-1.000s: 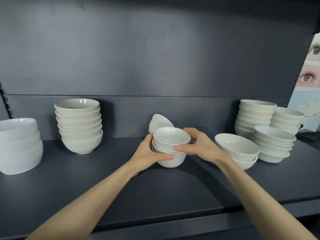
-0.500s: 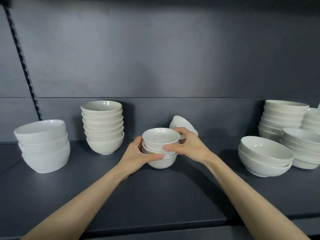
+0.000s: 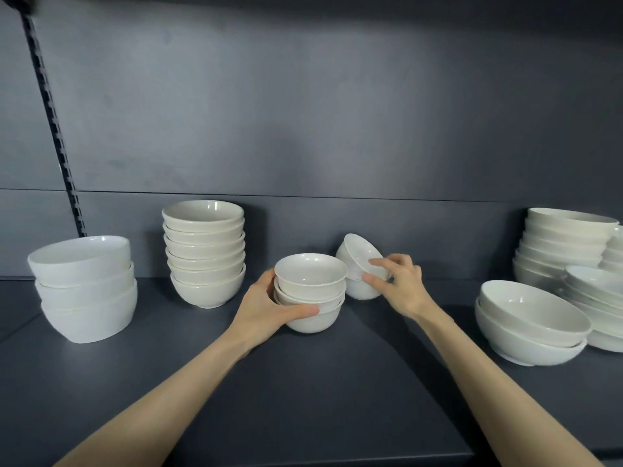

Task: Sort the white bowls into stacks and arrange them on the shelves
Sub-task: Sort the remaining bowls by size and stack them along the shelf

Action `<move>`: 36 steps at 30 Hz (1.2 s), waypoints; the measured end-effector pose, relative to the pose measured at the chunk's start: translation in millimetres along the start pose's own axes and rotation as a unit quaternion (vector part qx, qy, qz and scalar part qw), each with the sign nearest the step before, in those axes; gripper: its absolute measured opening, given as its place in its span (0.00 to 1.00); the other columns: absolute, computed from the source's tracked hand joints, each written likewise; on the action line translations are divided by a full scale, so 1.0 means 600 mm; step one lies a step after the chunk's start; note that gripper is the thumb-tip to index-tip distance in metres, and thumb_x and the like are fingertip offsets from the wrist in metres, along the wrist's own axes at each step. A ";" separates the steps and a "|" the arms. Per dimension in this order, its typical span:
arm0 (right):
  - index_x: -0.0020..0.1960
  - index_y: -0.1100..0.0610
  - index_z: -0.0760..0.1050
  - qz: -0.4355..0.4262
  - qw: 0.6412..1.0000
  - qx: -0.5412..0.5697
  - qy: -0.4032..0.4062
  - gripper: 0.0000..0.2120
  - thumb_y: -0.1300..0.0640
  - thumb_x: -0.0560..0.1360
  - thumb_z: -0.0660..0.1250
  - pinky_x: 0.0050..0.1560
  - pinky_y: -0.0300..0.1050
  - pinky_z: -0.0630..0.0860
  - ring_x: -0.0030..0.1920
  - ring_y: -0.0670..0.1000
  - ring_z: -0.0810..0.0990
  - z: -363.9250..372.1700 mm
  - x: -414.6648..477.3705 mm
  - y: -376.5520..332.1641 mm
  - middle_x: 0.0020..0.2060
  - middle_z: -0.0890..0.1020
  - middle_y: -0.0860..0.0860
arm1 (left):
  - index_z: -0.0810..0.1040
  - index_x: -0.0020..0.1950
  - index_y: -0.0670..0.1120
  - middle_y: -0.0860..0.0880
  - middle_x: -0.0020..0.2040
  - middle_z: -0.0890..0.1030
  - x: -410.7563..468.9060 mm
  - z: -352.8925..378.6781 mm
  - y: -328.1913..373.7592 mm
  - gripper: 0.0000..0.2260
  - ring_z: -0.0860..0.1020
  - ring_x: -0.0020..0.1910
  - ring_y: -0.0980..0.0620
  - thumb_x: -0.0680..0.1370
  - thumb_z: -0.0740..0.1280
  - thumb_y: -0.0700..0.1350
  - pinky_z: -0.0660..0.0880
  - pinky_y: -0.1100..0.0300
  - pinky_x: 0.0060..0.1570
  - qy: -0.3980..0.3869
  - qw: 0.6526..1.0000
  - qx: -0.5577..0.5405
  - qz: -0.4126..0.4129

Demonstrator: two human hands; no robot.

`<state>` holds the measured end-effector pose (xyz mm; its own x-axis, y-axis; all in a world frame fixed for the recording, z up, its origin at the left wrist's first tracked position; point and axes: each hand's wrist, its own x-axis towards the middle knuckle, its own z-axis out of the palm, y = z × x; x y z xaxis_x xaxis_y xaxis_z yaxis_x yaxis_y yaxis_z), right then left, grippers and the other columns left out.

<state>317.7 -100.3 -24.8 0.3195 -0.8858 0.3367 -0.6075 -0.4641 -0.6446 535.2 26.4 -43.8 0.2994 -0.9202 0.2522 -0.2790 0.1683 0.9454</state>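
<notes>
Three small bowls (image 3: 310, 281) sit nested in my left grip (image 3: 269, 308), which curls round their side to steady the stack on the shelf (image 3: 303, 392). Just right of them, my right grip (image 3: 401, 284) pinches the tilted bowl (image 3: 360, 252) by its rim, likely to add it on top.

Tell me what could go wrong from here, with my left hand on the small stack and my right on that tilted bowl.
1. The tilted bowl leans on a lower small bowl; lifting it with the right hand may drag or knock that one.
2. Only the left hand grips the three-bowl stack, from one side; a nudge could slide its top bowl.
3. The right forearm passes close to the uneven pair of wide bowls.
</notes>
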 end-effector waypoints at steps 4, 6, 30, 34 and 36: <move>0.59 0.53 0.80 -0.002 1.000 -0.009 -0.010 0.12 0.52 0.77 0.67 0.68 0.51 0.57 0.68 0.58 0.60 0.013 0.015 0.007 0.67 0.70 0.51 | 0.73 0.65 0.54 0.58 0.56 0.82 -0.002 0.006 -0.005 0.40 0.79 0.53 0.65 0.53 0.80 0.54 0.75 0.69 0.49 0.010 1.000 -0.005 0.002; 0.58 0.53 0.80 -0.014 1.000 -0.011 0.011 0.12 0.53 0.77 0.68 0.67 0.53 0.58 0.67 0.57 0.65 0.015 0.020 0.007 0.65 0.73 0.49 | 0.73 0.65 0.54 0.59 0.56 0.82 -0.003 0.008 -0.007 0.39 0.79 0.53 0.66 0.55 0.81 0.51 0.75 0.72 0.46 0.012 1.000 -0.010 0.006; 0.35 0.52 0.72 0.005 0.996 0.088 -0.011 0.13 0.56 0.69 0.75 0.36 0.33 0.65 0.37 0.48 0.70 0.005 0.014 0.018 0.44 0.73 0.55 | 0.66 0.71 0.50 0.56 0.62 0.78 -0.005 0.008 -0.021 0.49 0.77 0.60 0.61 0.52 0.81 0.52 0.75 0.60 0.60 -0.016 0.999 -0.027 -0.020; 0.40 0.58 0.77 -0.025 0.982 0.166 0.086 0.08 0.56 0.69 0.75 0.36 0.29 0.70 0.36 0.49 0.73 -0.024 0.012 -0.013 0.43 0.78 0.55 | 0.68 0.68 0.50 0.57 0.60 0.80 -0.007 0.009 -0.018 0.45 0.78 0.57 0.64 0.53 0.81 0.51 0.76 0.68 0.50 -0.017 0.999 -0.031 -0.023; 0.42 0.59 0.78 -0.052 0.962 0.251 0.093 0.07 0.57 0.70 0.75 0.42 0.31 0.72 0.40 0.51 0.78 -0.042 0.007 -0.036 0.47 0.80 0.56 | 0.70 0.66 0.50 0.56 0.58 0.80 -0.007 0.010 -0.016 0.43 0.79 0.55 0.64 0.52 0.80 0.52 0.76 0.70 0.48 -0.013 0.999 -0.031 -0.025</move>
<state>313.9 -93.8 8.1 0.1961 -0.8412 0.5039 -0.1368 -0.5323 -0.8354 531.2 26.7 -55.0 0.2869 -0.9369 0.1998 -0.2076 0.1428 0.9677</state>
